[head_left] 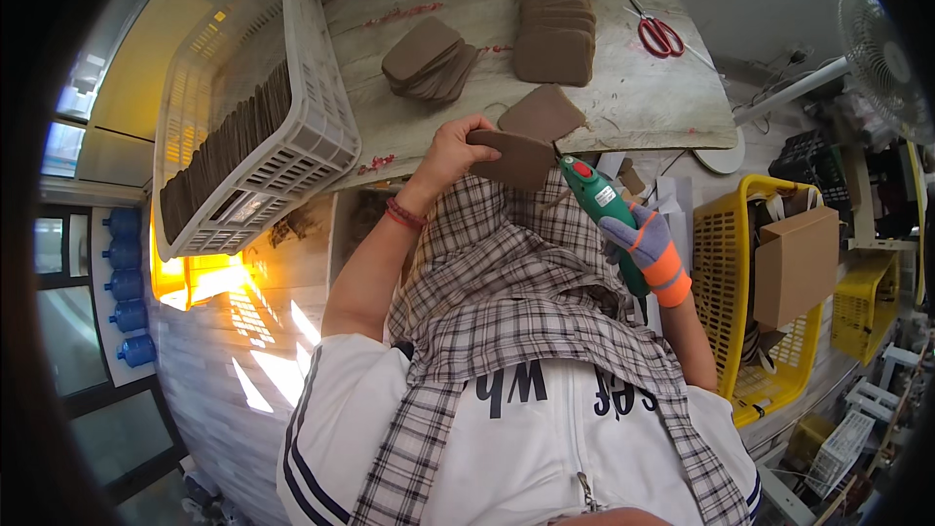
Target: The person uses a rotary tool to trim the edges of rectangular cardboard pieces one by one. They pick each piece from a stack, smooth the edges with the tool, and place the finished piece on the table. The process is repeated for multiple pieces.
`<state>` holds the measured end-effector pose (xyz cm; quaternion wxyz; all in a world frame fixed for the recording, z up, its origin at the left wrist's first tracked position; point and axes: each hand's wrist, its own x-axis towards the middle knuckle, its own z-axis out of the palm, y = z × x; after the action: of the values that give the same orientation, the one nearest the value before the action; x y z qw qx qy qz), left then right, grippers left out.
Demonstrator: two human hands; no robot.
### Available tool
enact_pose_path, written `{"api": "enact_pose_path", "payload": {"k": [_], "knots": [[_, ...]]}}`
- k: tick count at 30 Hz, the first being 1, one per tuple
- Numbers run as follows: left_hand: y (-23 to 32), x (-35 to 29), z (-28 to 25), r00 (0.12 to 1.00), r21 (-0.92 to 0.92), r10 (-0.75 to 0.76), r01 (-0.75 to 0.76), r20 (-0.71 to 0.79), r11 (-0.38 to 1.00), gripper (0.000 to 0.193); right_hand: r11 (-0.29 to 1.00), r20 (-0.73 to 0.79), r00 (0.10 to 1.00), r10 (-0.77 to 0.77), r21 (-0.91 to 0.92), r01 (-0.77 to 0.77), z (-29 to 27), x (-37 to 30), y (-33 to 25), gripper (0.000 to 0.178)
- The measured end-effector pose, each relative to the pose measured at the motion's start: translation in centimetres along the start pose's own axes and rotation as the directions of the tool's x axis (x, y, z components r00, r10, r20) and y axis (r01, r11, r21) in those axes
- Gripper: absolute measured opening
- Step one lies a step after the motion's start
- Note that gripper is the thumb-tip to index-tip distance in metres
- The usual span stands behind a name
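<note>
My left hand (450,158), bare with a red band at the wrist, pinches a flat brown piece with rounded corners (518,162) above my lap. In a grey and orange glove, my right hand (645,245) grips a green corded handheld tool with a red button (596,193). The tool's narrow tip meets or nearly meets the right edge of the held piece; contact is hard to tell. Just beyond, another brown piece (542,111) lies at the table's near edge. Two stacks of similar pieces, one fanned out (426,60) and one neater (553,34), sit farther back.
The worn pale table (672,102) carries red-handled scissors (660,37) at the far right. At left, a white plastic crate (326,88) holds a long row of brown pieces. A yellow basket (721,273) with a cardboard box (797,263) stands right. A fan (877,34) is beyond.
</note>
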<state>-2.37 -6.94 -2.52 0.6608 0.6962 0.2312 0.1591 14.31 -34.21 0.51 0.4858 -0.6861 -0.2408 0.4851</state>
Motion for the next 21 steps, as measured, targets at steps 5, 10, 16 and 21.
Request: {"api": "enact_pose_path", "payload": {"k": [5,10,16,21], "knots": [[0.4,-0.1,-0.3,0.997,-0.101,-0.071,0.068,-0.023,0.993,0.013,0.999,0.023,0.999,-0.026,-0.045,0.027,0.4,0.1,0.3,0.034],[0.6,0.0,-0.4,0.995,-0.103,-0.086,0.09,0.043,0.991,0.015,0.998,0.081,0.997,0.003,-0.069,0.003,0.6,-0.4,-0.5,0.036],[1.3,-0.2,0.5,0.982,-0.024,-0.127,0.132,0.143,0.991,0.016,0.998,0.084,0.996,-0.005,-0.058,0.01,1.1,-0.4,-0.9,0.035],[1.3,0.0,1.2,0.969,0.103,-0.135,0.116,0.204,0.988,0.017,0.997,0.098,0.995,-0.008,-0.082,0.016,1.4,-0.2,-0.9,0.035]]}}
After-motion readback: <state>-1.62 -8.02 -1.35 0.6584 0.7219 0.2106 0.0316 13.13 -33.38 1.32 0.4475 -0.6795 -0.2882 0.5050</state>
